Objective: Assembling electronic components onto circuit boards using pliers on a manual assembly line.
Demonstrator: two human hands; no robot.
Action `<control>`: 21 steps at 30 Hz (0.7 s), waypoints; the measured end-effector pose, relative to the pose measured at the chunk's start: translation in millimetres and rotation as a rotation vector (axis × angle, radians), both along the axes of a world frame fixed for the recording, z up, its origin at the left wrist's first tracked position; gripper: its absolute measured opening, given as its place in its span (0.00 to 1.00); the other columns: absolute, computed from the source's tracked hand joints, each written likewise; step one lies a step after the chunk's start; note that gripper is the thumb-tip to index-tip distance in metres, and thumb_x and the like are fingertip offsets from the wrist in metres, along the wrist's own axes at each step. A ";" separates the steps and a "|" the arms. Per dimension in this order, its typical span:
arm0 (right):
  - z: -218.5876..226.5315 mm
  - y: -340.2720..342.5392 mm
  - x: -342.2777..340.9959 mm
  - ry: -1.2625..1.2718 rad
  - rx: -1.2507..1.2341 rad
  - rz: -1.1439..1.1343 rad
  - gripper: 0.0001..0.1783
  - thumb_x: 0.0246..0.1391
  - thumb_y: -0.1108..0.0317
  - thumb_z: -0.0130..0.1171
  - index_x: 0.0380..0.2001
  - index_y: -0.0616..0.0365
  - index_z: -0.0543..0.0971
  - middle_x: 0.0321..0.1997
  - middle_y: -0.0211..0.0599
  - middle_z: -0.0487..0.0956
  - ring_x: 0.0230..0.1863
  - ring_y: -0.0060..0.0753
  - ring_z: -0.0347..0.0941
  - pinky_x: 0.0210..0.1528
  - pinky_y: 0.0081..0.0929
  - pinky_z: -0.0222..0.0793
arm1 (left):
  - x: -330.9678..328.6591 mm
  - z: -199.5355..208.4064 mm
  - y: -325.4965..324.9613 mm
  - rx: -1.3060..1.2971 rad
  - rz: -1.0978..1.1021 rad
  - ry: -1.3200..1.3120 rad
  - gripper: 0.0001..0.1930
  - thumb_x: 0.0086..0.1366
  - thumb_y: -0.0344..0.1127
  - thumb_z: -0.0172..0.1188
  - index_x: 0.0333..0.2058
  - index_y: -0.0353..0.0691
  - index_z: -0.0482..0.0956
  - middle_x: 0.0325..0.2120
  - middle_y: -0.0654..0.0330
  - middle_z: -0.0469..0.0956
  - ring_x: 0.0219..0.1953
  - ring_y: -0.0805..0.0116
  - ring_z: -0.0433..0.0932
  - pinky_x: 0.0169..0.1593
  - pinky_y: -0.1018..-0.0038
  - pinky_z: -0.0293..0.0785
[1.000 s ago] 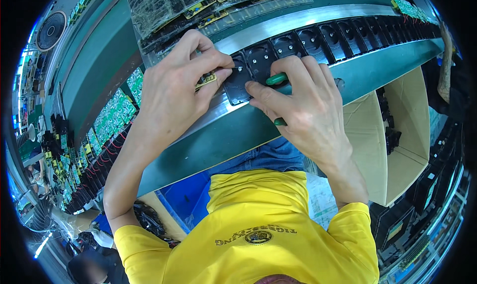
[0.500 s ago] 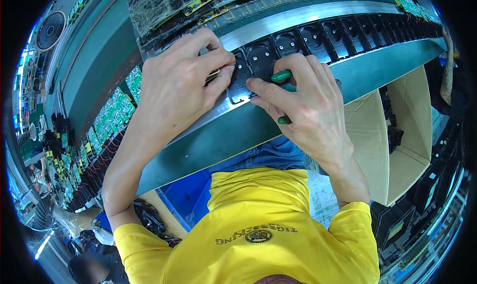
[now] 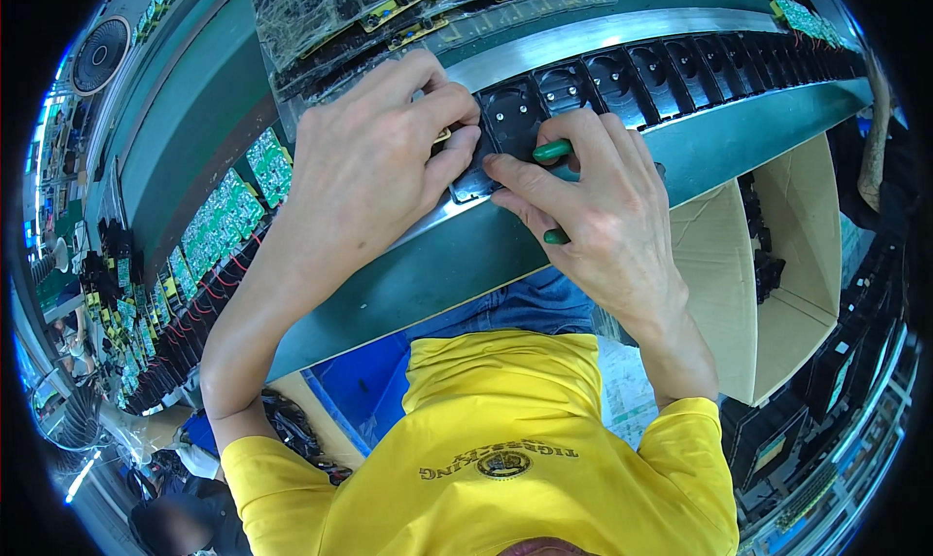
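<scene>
Black plastic socket part (image 3: 505,128), at near end of the metal rail (image 3: 622,31): light, stiff, smooth; left hand (image 3: 374,157) pinches its edge, right hand (image 3: 593,206) grips a green-handled tool (image 3: 552,152); hold by sides.

the left hand (image 3: 374,157) is sliding right, closing over the small yellow part and meeting the right hand (image 3: 593,206) at the black socket module (image 3: 510,119); the green-handled tool (image 3: 552,151) is tucking deeper under the right fingers.
</scene>
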State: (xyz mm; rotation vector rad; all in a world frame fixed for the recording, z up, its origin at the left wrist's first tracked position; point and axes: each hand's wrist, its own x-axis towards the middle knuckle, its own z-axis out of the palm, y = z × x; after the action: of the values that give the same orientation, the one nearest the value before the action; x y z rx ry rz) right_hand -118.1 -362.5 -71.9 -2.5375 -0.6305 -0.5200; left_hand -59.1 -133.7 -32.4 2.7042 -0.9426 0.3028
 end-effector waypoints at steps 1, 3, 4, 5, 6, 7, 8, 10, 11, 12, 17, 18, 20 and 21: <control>-0.1 0.0 -0.3 0.001 0.001 -0.003 0.10 0.60 0.64 0.81 0.45 0.40 0.97 0.48 0.29 0.75 0.45 0.33 0.70 0.45 0.30 0.74 | -0.4 0.2 -0.6 -0.002 0.009 0.006 0.02 0.70 0.31 0.72 0.38 0.42 0.86 0.44 0.71 0.81 0.35 0.67 0.80 0.38 0.72 0.75; 0.4 -0.1 -0.6 0.002 0.001 -0.007 0.10 0.60 0.64 0.80 0.45 0.40 0.97 0.48 0.29 0.75 0.45 0.33 0.70 0.45 0.30 0.74 | -0.2 0.5 -0.7 -0.005 0.016 0.013 0.02 0.70 0.31 0.71 0.38 0.42 0.86 0.44 0.71 0.81 0.35 0.67 0.80 0.38 0.72 0.75; 0.9 -0.2 -0.6 0.007 -0.005 -0.007 0.10 0.60 0.64 0.80 0.45 0.40 0.97 0.48 0.29 0.75 0.45 0.33 0.70 0.45 0.30 0.74 | 0.3 1.1 0.2 0.005 0.013 0.017 0.02 0.70 0.31 0.71 0.38 0.42 0.86 0.44 0.71 0.81 0.35 0.66 0.80 0.38 0.72 0.75; 1.4 -0.3 -0.6 0.013 -0.010 -0.008 0.10 0.61 0.63 0.80 0.46 0.40 0.97 0.49 0.29 0.75 0.45 0.33 0.70 0.45 0.30 0.74 | 0.9 1.9 1.4 0.017 0.011 0.022 0.02 0.71 0.30 0.71 0.38 0.42 0.86 0.44 0.71 0.81 0.35 0.66 0.80 0.38 0.71 0.75; 1.8 -0.4 -0.5 0.019 -0.016 -0.009 0.10 0.61 0.63 0.80 0.46 0.40 0.97 0.49 0.29 0.75 0.45 0.33 0.70 0.46 0.30 0.74 | 1.6 2.7 2.3 0.028 0.008 0.026 0.01 0.71 0.30 0.70 0.38 0.42 0.86 0.44 0.71 0.81 0.35 0.66 0.80 0.39 0.71 0.75; 1.8 -0.4 -0.4 0.025 -0.022 -0.010 0.10 0.61 0.63 0.80 0.46 0.40 0.97 0.49 0.29 0.75 0.45 0.33 0.70 0.46 0.31 0.74 | 2.3 3.3 2.4 0.039 0.005 0.031 0.01 0.71 0.30 0.70 0.38 0.42 0.86 0.44 0.71 0.81 0.35 0.65 0.80 0.39 0.71 0.76; 1.8 -0.4 -0.4 0.026 -0.021 -0.011 0.10 0.61 0.63 0.80 0.46 0.40 0.97 0.49 0.29 0.75 0.45 0.33 0.70 0.46 0.31 0.74 | 2.5 4.3 1.9 0.039 0.004 0.032 0.01 0.71 0.30 0.70 0.38 0.42 0.86 0.44 0.71 0.81 0.35 0.65 0.80 0.39 0.71 0.76; 1.5 -0.1 -0.2 0.017 -0.020 -0.014 0.10 0.61 0.63 0.80 0.46 0.40 0.97 0.49 0.29 0.75 0.45 0.33 0.70 0.46 0.31 0.74 | 2.8 6.7 0.8 0.050 0.016 0.052 0.01 0.71 0.30 0.70 0.38 0.42 0.87 0.43 0.71 0.81 0.35 0.65 0.80 0.39 0.71 0.76; 1.3 -0.1 -0.1 0.013 -0.019 -0.015 0.10 0.61 0.63 0.80 0.46 0.40 0.97 0.49 0.29 0.75 0.45 0.33 0.70 0.46 0.31 0.74 | 2.9 7.6 0.1 0.056 0.022 0.063 0.01 0.71 0.30 0.69 0.39 0.42 0.87 0.43 0.70 0.81 0.35 0.64 0.80 0.39 0.70 0.76; 1.2 -0.2 -0.1 0.008 -0.018 -0.016 0.10 0.61 0.63 0.80 0.46 0.40 0.97 0.49 0.29 0.75 0.45 0.33 0.70 0.46 0.31 0.74 | 3.1 8.1 -0.6 0.062 0.028 0.073 0.01 0.71 0.30 0.69 0.39 0.42 0.87 0.43 0.70 0.81 0.35 0.64 0.80 0.39 0.70 0.76; -0.1 -2.0 0.4 0.011 -0.031 -0.014 0.12 0.61 0.62 0.80 0.48 0.37 0.97 0.50 0.29 0.75 0.45 0.33 0.70 0.45 0.31 0.74 | 2.7 2.5 -6.1 0.055 0.058 0.055 0.02 0.71 0.31 0.69 0.39 0.42 0.87 0.43 0.70 0.81 0.35 0.63 0.81 0.40 0.70 0.76; 0.8 -2.0 0.3 0.010 -0.030 -0.014 0.12 0.61 0.62 0.80 0.48 0.37 0.97 0.50 0.29 0.75 0.45 0.33 0.70 0.45 0.31 0.74 | 2.2 1.6 -6.5 0.055 0.058 0.054 0.02 0.71 0.31 0.69 0.39 0.42 0.87 0.43 0.70 0.81 0.35 0.63 0.81 0.40 0.70 0.76; 6.0 -1.8 -0.3 0.017 -0.022 0.001 0.16 0.61 0.66 0.80 0.52 0.39 0.96 0.48 0.29 0.75 0.43 0.32 0.70 0.45 0.29 0.73 | 1.0 -0.5 -7.1 0.032 0.054 0.040 0.03 0.72 0.33 0.70 0.38 0.42 0.89 0.42 0.67 0.80 0.35 0.63 0.82 0.38 0.68 0.79; 9.6 -1.6 -0.4 0.020 -0.018 0.009 0.18 0.61 0.68 0.79 0.54 0.41 0.95 0.47 0.30 0.75 0.42 0.32 0.70 0.44 0.28 0.73 | 0.3 -1.7 -7.4 0.020 0.052 0.033 0.04 0.72 0.33 0.70 0.37 0.42 0.90 0.41 0.65 0.79 0.35 0.62 0.83 0.37 0.67 0.80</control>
State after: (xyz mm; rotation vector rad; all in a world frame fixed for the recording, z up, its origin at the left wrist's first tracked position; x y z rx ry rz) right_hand -118.5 -364.1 -62.3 -2.5527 -0.6414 -0.4879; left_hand -58.9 -141.1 -34.1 2.7467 -0.8728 0.2594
